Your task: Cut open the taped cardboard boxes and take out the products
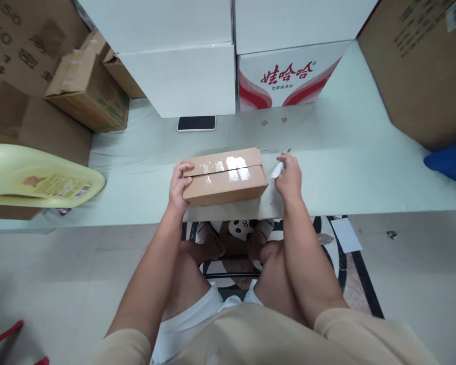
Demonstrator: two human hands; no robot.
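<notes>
Down on the pale tabletop [345, 177], a taped cardboard box [224, 183] near the front edge, left hand [178, 189] clasps its left end, curled right hand [290, 177] grips a small white object [277, 170].

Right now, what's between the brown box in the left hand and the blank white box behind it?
In the head view, a phone lies on the table between them, close to the white box and apart from the brown box.

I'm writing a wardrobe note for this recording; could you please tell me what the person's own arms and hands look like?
The left hand and right hand are ungloved, both forearms bare. Short beige sleeves cover the upper arms; no watch or bracelet shows.
</notes>
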